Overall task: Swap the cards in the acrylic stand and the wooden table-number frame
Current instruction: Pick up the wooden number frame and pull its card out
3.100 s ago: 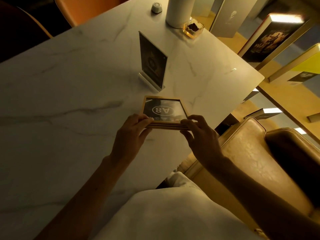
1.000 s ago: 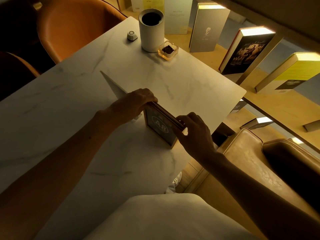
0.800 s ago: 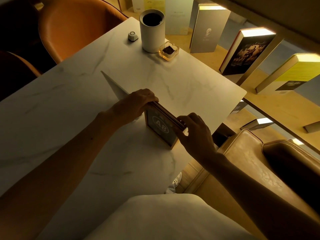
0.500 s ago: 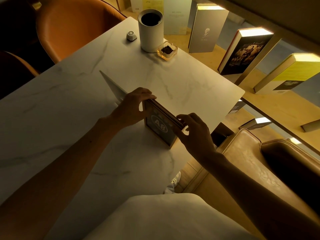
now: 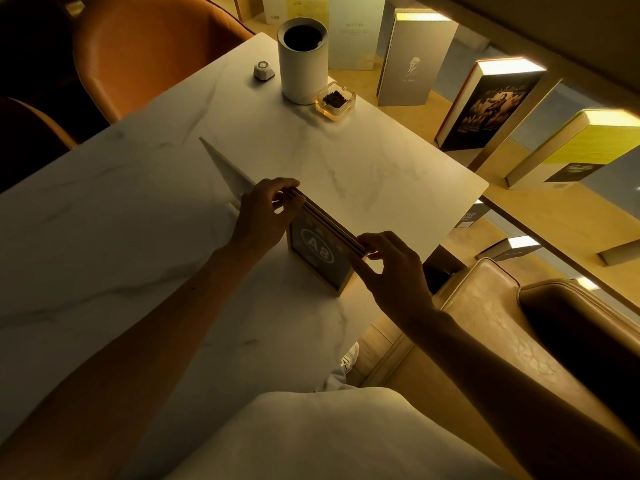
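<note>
The wooden table-number frame (image 5: 320,256) stands upright on the white marble table (image 5: 138,216), its dark "A8" card facing me. My left hand (image 5: 266,216) pinches the frame's top edge at its far end. My right hand (image 5: 391,271) pinches the same top edge at its near end. Thin layers show along that top edge between my fingers. The acrylic stand (image 5: 225,171) stands just behind my left hand, seen edge-on, and its base is partly hidden by that hand. What card it holds cannot be seen.
A white cylinder cup (image 5: 303,60), a small white button (image 5: 264,70) and a glass ashtray (image 5: 335,101) sit at the table's far corner. Orange chairs (image 5: 145,53) stand at the far left, a tan leather seat (image 5: 502,327) at my right. Books (image 5: 485,105) line the lit shelf.
Three seconds ago the frame lay tilted flat in both hands; it now stands upright beside the acrylic stand. In the last second my left fingers shifted slightly along the top edge.
</note>
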